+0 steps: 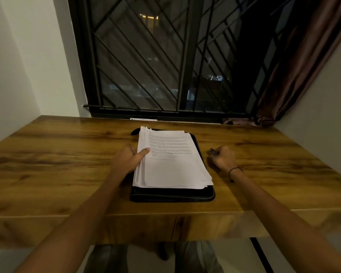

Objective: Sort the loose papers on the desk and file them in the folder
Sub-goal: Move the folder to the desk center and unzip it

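A thick stack of white printed papers (171,162) lies on a black folder (172,195) in the middle of the wooden desk (57,166). My left hand (129,160) grips the stack's left edge, thumb on top of the sheets and fingers under them. My right hand (223,157) rests on the desk just right of the folder, fingers curled round a dark pen (213,152) whose tip sticks out to the left.
A barred window (165,56) stands behind the desk, with a brown curtain (295,66) at the right whose end lies on the desk's far right corner. A small white slip (144,119) lies at the sill. Walls close in on both sides.
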Available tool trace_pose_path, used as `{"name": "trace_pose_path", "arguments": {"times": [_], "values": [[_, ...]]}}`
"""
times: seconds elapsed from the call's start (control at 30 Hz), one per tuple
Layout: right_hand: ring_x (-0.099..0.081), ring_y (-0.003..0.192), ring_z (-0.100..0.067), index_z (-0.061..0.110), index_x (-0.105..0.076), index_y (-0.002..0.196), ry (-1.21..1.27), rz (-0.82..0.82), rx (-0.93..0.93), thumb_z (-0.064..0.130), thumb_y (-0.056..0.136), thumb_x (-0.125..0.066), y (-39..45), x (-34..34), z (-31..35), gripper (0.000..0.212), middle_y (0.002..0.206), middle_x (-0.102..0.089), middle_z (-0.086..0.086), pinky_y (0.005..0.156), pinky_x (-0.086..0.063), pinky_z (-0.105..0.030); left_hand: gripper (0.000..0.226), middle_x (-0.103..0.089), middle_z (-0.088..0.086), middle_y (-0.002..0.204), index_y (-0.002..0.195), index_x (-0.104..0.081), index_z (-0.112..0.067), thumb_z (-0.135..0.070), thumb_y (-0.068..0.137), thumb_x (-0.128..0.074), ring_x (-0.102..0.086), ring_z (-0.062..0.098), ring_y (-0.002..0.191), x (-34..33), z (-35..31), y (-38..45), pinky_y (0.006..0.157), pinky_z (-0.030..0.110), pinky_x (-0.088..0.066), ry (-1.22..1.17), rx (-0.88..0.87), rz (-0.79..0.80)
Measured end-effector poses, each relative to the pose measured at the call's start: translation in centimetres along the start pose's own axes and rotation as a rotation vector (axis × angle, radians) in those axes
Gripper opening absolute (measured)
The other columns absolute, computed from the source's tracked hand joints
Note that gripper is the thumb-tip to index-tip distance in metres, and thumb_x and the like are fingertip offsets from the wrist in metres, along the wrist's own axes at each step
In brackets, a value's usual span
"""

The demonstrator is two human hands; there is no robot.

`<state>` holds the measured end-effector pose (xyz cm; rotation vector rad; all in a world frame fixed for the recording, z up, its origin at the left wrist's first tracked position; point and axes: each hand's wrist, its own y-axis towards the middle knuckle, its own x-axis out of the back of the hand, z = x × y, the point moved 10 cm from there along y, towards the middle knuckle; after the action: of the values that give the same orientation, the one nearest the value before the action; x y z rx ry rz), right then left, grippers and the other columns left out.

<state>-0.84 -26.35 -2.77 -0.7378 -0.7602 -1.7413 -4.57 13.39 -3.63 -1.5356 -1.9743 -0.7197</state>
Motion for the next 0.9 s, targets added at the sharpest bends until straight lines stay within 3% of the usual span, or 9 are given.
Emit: {"name": "trace_pose_path", "arguments": {"times": [0.1, 0.17, 0.23, 0.33, 0.53, 0.67, 0.73, 0.83, 0.9], "values": [[-0.064, 0.081, -0.033, 0.014, -0.059, 0.077, -0.126, -0.100, -0.049, 0.035, 0.095, -0.070, 0.8, 1.9, -2.2, 0.030, 0.078, -0.063, -0.009, 0.071, -0.057, -0.041, 0.050, -0.066, -0.004, 0.095, 0.107, -0.056, -0.020, -0.066, 0.087, -0.064, -0.064, 0.020, 0.087, -0.2, -0.3, 0.5, 0.076, 0.037, -0.048, -0.103, -0.006, -0.016], [-0.061, 0.105, -0.040, 0.014, -0.060, 0.089, -0.215, -0.114, -0.099, 0.038, 0.095, -0.069, 1.4, 2.3, -3.5, 0.026, 0.104, -0.065, -0.017, 0.090, -0.055, -0.048, 0.053, -0.065, -0.005, 0.103, 0.116, -0.053, -0.020, -0.060, 0.086, -0.070, -0.064, 0.021, 0.091, -0.5, -0.5, 0.7, 0.076, 0.038, -0.048, -0.138, -0.025, -0.022], [-0.053, 0.118, -0.043, 0.009, -0.065, 0.105, -0.287, -0.110, -0.110, 0.039, 0.097, -0.065, 2.0, 2.2, -4.1, 0.031, 0.122, -0.059, -0.022, 0.099, -0.049, -0.051, 0.050, -0.065, -0.004, 0.103, 0.115, -0.053, -0.018, -0.053, 0.085, -0.075, -0.065, 0.020, 0.091, -0.8, -0.4, 0.6, 0.074, 0.039, -0.051, -0.182, -0.041, -0.047], [-0.049, 0.124, -0.044, 0.006, -0.062, 0.119, -0.358, -0.128, -0.105, 0.040, 0.098, -0.060, 2.3, 2.1, -4.3, 0.039, 0.131, -0.052, -0.025, 0.102, -0.044, -0.052, 0.049, -0.065, -0.006, 0.101, 0.112, -0.054, -0.018, -0.048, 0.082, -0.079, -0.065, 0.014, 0.089, -0.8, -0.6, 0.3, 0.070, 0.036, -0.054, -0.202, -0.075, -0.077], [-0.045, 0.124, -0.042, 0.007, -0.056, 0.127, -0.325, -0.179, -0.135, 0.050, 0.091, -0.064, 1.4, 2.7, -4.4, 0.057, 0.132, -0.051, -0.023, 0.101, -0.039, -0.052, 0.043, -0.069, -0.004, 0.105, 0.103, -0.060, -0.022, -0.050, 0.078, -0.080, -0.068, 0.014, 0.092, -0.7, -0.6, 0.4, 0.075, 0.040, -0.058, -0.270, -0.100, -0.090], [-0.046, 0.114, -0.040, 0.008, -0.055, 0.118, -0.347, -0.351, -0.033, 0.043, 0.090, -0.066, -1.0, 4.6, -2.2, 0.046, 0.121, -0.053, -0.021, 0.093, -0.038, -0.050, 0.024, -0.066, -0.006, 0.085, 0.080, -0.057, -0.028, -0.030, 0.084, -0.080, -0.065, 0.017, 0.081, -0.4, -2.1, -0.6, 0.070, 0.033, -0.051, -0.306, -0.102, -0.086], [-0.052, 0.107, -0.037, 0.011, -0.061, 0.106, -0.280, -0.351, 0.073, 0.040, 0.093, -0.063, -2.0, 4.2, -0.3, 0.032, 0.110, -0.059, -0.014, 0.090, -0.043, -0.049, 0.022, -0.066, -0.004, 0.089, 0.085, -0.058, -0.023, -0.031, 0.085, -0.079, -0.065, 0.017, 0.082, -0.5, -2.2, -0.6, 0.070, 0.032, -0.051, -0.325, -0.075, -0.058], [-0.062, 0.070, -0.021, 0.012, -0.064, 0.086, 0.004, -0.160, 0.142, 0.031, 0.096, -0.063, -2.8, 1.6, 2.4, 0.022, 0.075, -0.066, -0.003, 0.065, -0.055, -0.040, 0.032, -0.070, 0.000, 0.102, 0.104, -0.062, -0.017, -0.039, 0.087, -0.077, -0.069, 0.020, 0.091, -0.9, -2.1, -0.4, 0.078, 0.038, -0.055, -0.352, -0.011, -0.004], [-0.052, 0.047, -0.015, 0.009, -0.062, 0.069, 0.056, -0.009, 0.131, 0.035, 0.097, -0.060, -3.4, -0.3, 4.2, 0.038, 0.055, -0.060, -0.002, 0.049, -0.050, -0.034, 0.030, -0.070, -0.001, 0.100, 0.104, -0.063, -0.017, -0.041, 0.090, -0.072, -0.069, 0.019, 0.090, -1.0, -2.6, -0.3, 0.073, 0.034, -0.053, -0.322, 0.000, 0.022]]}}
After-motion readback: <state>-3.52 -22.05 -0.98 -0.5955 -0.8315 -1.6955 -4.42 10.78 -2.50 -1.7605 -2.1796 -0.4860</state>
